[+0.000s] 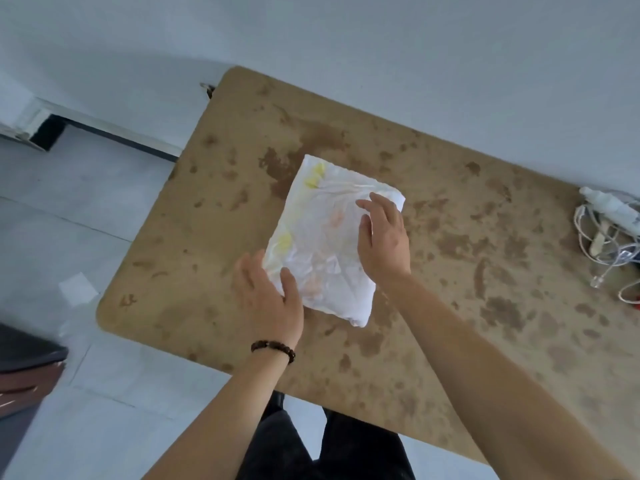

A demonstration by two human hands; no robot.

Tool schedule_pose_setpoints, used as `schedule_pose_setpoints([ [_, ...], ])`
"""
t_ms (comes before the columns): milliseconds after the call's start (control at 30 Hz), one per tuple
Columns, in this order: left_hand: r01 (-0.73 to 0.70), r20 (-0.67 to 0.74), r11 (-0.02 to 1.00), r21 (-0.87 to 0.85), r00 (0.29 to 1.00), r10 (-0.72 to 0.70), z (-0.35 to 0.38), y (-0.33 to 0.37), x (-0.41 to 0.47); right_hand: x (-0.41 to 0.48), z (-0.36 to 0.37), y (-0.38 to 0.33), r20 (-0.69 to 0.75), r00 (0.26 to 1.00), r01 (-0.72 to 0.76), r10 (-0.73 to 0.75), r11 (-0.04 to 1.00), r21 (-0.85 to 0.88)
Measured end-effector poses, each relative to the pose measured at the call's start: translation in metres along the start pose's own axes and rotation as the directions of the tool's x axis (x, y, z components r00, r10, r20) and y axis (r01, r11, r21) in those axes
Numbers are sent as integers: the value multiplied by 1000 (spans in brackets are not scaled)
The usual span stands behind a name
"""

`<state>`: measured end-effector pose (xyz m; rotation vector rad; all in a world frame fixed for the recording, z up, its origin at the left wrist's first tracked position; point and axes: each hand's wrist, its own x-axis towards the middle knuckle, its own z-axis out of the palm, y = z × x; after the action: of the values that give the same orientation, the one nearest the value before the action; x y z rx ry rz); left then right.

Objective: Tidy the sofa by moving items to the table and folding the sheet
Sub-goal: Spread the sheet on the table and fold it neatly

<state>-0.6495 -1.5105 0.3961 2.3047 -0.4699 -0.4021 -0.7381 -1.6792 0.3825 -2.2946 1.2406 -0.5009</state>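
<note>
A white sheet (322,233) with faint yellow and orange prints lies folded into a small rectangle on the mottled brown table (467,271). My left hand (270,299), with a dark bead bracelet on the wrist, rests at the sheet's near left corner, thumb on top of the cloth and fingers along its edge. My right hand (384,240) lies flat on the sheet's right side with fingers stretched out. The sofa is out of view.
A tangle of white cables with a white adapter (609,230) sits at the table's far right edge. Grey tiled floor lies to the left, with a dark object (24,372) at the lower left. A white wall runs behind the table.
</note>
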Motion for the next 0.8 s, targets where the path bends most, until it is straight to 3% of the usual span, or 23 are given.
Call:
schedule_pose_setpoints([
  [33, -263, 60, 952, 155, 965, 257, 8, -1, 5, -2, 2, 11, 0, 998, 59, -60, 993, -104],
  [67, -433, 171, 858, 275, 901, 399, 17, -1, 12, -2, 4, 21, 31, 991, 130, -126, 974, -187],
  [100, -505, 295, 782, 366, 860, 417, 26, -4, 20, 1, 7, 26, 95, 976, 216, -198, 946, -243],
  [133, -507, 397, 744, 434, 849, 347, 33, -7, 26, 4, 9, 29, 176, 945, 314, -275, 911, -268],
  [200, -429, 474, 728, 534, 866, 163, 44, -17, 34, 20, 19, 24, 342, 845, 511, -412, 812, -284],
  [300, -411, 467, 678, 609, 877, 113, 52, -37, 36, 61, 40, 17, 549, 672, 717, -498, 621, -316],
  [367, -410, 460, 672, 616, 880, 115, 56, -41, 37, 93, 50, 22, 597, 691, 679, -408, 650, -341],
  [433, -391, 427, 682, 618, 895, 127, 62, -40, 39, 119, 58, 31, 565, 796, 469, -218, 812, -348],
  [500, -377, 417, 691, 617, 901, 119, 66, -39, 43, 129, 67, 34, 508, 856, 304, -92, 885, -352],
  [700, -363, 441, 701, 613, 894, 77, 63, -35, 44, 125, 64, 27, 498, 864, 298, -73, 872, -389],
  [800, -373, 479, 729, 574, 875, 71, 55, -29, 45, 101, 49, 17, 379, 918, 249, -113, 911, -330],
])
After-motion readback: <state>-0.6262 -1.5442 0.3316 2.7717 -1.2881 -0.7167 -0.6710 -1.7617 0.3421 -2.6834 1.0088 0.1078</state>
